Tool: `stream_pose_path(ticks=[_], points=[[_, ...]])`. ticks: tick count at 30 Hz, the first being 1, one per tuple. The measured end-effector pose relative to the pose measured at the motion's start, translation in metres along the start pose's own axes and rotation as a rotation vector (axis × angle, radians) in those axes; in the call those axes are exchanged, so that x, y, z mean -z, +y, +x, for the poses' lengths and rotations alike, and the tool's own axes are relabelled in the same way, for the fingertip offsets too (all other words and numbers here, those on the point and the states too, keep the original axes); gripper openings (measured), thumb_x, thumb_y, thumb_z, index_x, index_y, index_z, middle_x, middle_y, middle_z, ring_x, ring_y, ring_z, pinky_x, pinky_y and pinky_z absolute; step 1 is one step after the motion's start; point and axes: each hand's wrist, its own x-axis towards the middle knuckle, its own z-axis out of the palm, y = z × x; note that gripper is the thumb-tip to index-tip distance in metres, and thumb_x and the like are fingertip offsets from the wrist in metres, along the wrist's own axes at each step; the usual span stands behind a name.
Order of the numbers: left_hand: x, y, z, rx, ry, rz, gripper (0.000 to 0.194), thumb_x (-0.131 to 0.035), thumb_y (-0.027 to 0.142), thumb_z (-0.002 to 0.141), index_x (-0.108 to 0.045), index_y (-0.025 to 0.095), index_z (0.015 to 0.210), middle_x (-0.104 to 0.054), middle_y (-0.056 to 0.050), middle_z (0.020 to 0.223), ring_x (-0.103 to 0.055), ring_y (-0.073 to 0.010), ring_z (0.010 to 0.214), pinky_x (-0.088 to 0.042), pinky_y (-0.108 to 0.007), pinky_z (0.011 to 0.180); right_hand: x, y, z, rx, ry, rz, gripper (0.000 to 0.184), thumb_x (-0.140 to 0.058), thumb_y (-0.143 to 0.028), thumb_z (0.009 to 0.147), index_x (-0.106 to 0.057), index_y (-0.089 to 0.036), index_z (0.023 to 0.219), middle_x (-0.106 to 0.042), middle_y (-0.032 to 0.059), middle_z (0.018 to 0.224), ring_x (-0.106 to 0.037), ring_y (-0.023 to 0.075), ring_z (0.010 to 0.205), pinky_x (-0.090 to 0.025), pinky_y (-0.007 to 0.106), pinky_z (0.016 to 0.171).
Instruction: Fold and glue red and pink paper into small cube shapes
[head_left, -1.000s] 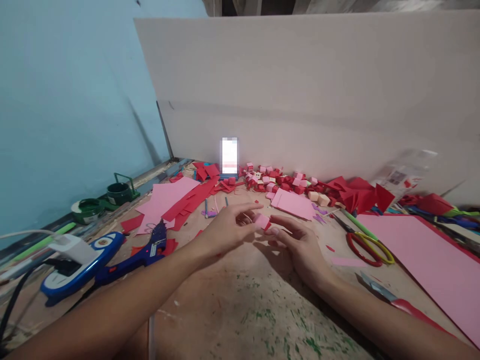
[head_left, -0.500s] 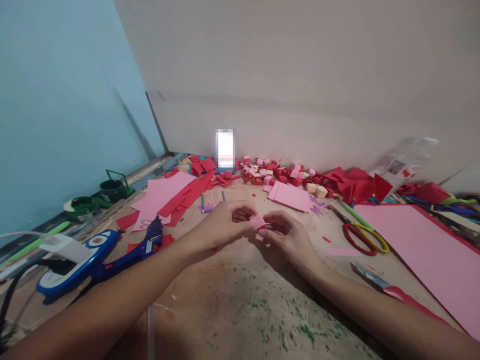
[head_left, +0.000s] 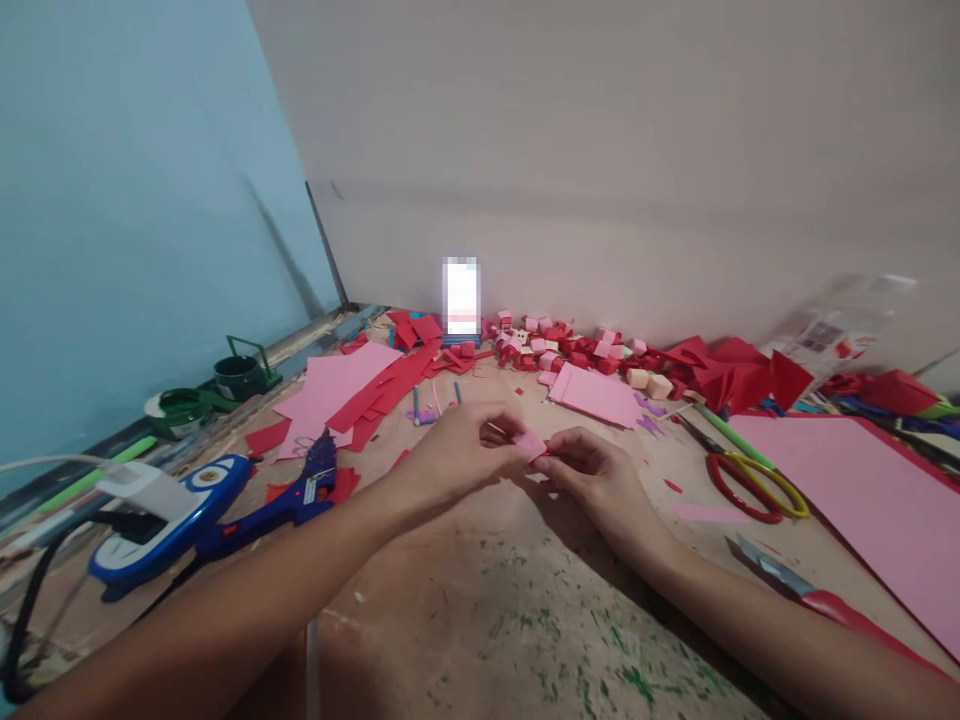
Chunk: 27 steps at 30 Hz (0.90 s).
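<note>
A small folded paper piece (head_left: 531, 443), pink with a red lower edge, is held just above the middle of the table. My left hand (head_left: 465, 440) pinches it from the left between thumb and fingers. From the right, my right hand (head_left: 592, 465) has its thumb and curled fingertips closed on the red edge. Fingers hide part of the piece. Behind the hands lies a pile of small pink and red paper cubes (head_left: 551, 345). In front of that pile rests a stack of pink paper sheets (head_left: 596, 396).
To the left are a blue glue gun (head_left: 300, 495), a blue power strip (head_left: 172, 520) and green cups (head_left: 240, 375). On the right lie scissors (head_left: 750, 480), a red-handled cutter (head_left: 825, 600) and large pink paper (head_left: 877, 500). A lit phone (head_left: 461, 297) leans against the wall.
The whole scene has shifted slightly right in view as the head turned a little left. Both hands keep hold of the paper piece, which has tilted slightly between the fingers.
</note>
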Motion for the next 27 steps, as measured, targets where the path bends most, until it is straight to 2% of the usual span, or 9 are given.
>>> stream_pose_path(ticks=[3,8,11,14,17,20,22,25,27], points=[[-0.005,-0.003,0.0,-0.048,0.06,0.107,0.011,-0.073,0.027,0.085,-0.074,0.017,0.09,-0.078,-0.008,0.095,-0.074,-0.0247,0.093,-0.058,-0.034,0.081,0.0,-0.001,-0.001,-0.008,0.002,-0.001,0.037,-0.093,-0.047,0.063,-0.071,-0.019,0.075,-0.074,0.0028,0.074,-0.067,0.0186,0.065,-0.054,0.03,0.062],[-0.005,-0.004,0.0,-0.095,0.095,0.196,0.015,-0.068,0.032,0.091,-0.073,0.018,0.088,-0.079,-0.008,0.095,-0.075,-0.0247,0.094,-0.059,-0.035,0.085,-0.002,-0.005,-0.002,-0.013,-0.002,-0.019,0.036,-0.093,-0.048,0.062,-0.072,-0.02,0.073,-0.076,0.0036,0.072,-0.068,0.0189,0.063,-0.055,0.03,0.06],[0.002,-0.001,0.002,-0.123,0.095,0.294,0.016,-0.068,0.034,0.092,-0.074,0.019,0.089,-0.079,-0.008,0.096,-0.074,-0.0247,0.092,-0.057,-0.035,0.083,-0.002,-0.007,-0.003,-0.016,0.029,-0.052,0.036,-0.091,-0.048,0.064,-0.078,-0.019,0.081,-0.082,0.0091,0.084,-0.074,0.0231,0.068,-0.058,0.034,0.063],[0.01,-0.001,0.004,-0.182,0.068,0.521,0.018,-0.067,0.036,0.093,-0.076,0.02,0.091,-0.079,-0.009,0.098,-0.072,-0.0272,0.092,-0.054,-0.038,0.083,-0.001,-0.008,-0.005,-0.005,0.091,-0.074,0.036,-0.088,-0.048,0.066,-0.08,-0.019,0.086,-0.083,0.0147,0.104,-0.075,0.0237,0.068,-0.059,0.035,0.061],[0.016,-0.005,0.005,-0.235,0.012,0.653,0.02,-0.068,0.034,0.094,-0.076,0.02,0.104,-0.08,-0.011,0.109,-0.072,-0.0302,0.102,-0.052,-0.04,0.089,0.0,-0.01,-0.006,0.037,0.1,-0.11,0.03,-0.083,-0.046,0.07,-0.081,-0.019,0.083,-0.081,0.0163,0.118,-0.072,0.0202,0.064,-0.058,0.034,0.059],[0.028,-0.001,0.006,-0.271,0.01,0.671,0.029,-0.072,0.034,0.091,-0.075,0.023,0.118,-0.077,-0.01,0.126,-0.069,-0.031,0.115,-0.051,-0.041,0.096,0.0,-0.01,-0.007,0.057,0.112,-0.148,0.029,-0.079,-0.044,0.071,-0.082,-0.02,0.086,-0.083,0.0141,0.105,-0.067,0.0183,0.059,-0.055,0.033,0.057],[0.043,0.008,0.007,-0.279,0.116,0.681,0.025,-0.069,0.029,0.091,-0.075,0.026,0.115,-0.078,-0.007,0.124,-0.071,-0.0278,0.11,-0.051,-0.04,0.096,0.001,-0.01,-0.007,0.054,0.127,-0.178,0.03,-0.077,-0.044,0.071,-0.083,-0.02,0.087,-0.082,0.0111,0.089,-0.064,0.0183,0.056,-0.053,0.033,0.055],[0.074,0.025,0.007,-0.241,0.408,0.679,0.008,-0.067,0.023,0.09,-0.074,0.02,0.092,-0.079,-0.007,0.1,-0.071,-0.0228,0.092,-0.052,-0.036,0.088,0.002,-0.009,-0.007,0.036,0.109,-0.232,0.032,-0.074,-0.043,0.073,-0.083,-0.019,0.091,-0.074,0.0053,0.066,-0.063,0.0193,0.055,-0.048,0.031,0.052],[0.094,0.032,0.008,-0.21,0.541,0.645,0.006,-0.07,0.021,0.087,-0.072,0.018,0.082,-0.078,-0.006,0.09,-0.07,-0.0215,0.084,-0.051,-0.034,0.08,0.002,-0.007,-0.007,0.033,0.101,-0.25,0.034,-0.072,-0.044,0.073,-0.083,-0.019,0.093,-0.071,0.0036,0.062,-0.061,0.019,0.054,-0.046,0.03,0.052]])
